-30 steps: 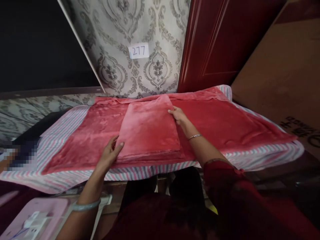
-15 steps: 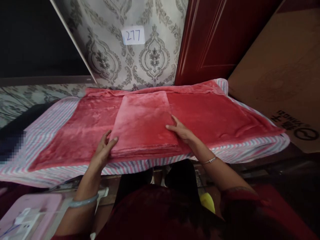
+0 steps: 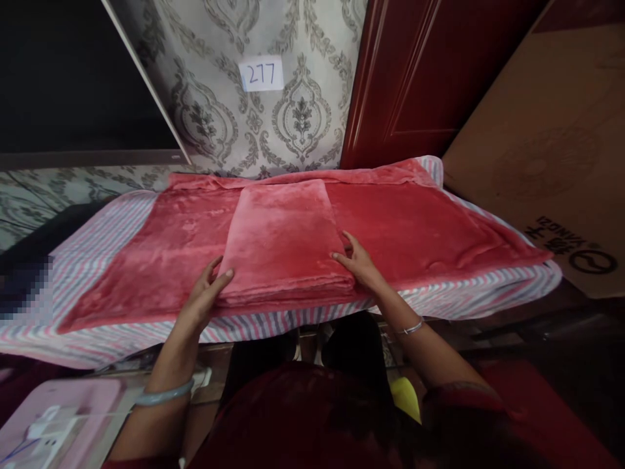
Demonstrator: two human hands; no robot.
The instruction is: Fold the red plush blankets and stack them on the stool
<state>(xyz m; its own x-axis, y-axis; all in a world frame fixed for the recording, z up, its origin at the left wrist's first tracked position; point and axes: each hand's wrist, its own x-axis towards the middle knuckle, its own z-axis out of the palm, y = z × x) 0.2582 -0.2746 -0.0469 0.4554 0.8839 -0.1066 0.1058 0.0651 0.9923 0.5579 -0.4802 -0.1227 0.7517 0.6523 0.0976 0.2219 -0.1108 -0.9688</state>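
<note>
A folded pink-red fleece cloth [image 3: 283, 234] lies on a larger red fleece blanket [image 3: 415, 225] spread over a striped sheet [image 3: 97, 228] on a table. My left hand [image 3: 205, 296] presses against the folded cloth's near left corner, thumb on top and fingers along the side. My right hand [image 3: 359, 260] rests with fingers stretched at the cloth's near right edge, touching it. Neither hand has lifted the cloth.
A patterned wall with a paper label "277" [image 3: 261, 73] stands behind. A dark red door [image 3: 415, 78] and a cardboard box [image 3: 551, 143] are at the right. A pink tray with white items [image 3: 53, 423] sits low left.
My right hand slid from the folded cloth's far right edge back to its near right corner. My left hand stayed at the near left corner.
</note>
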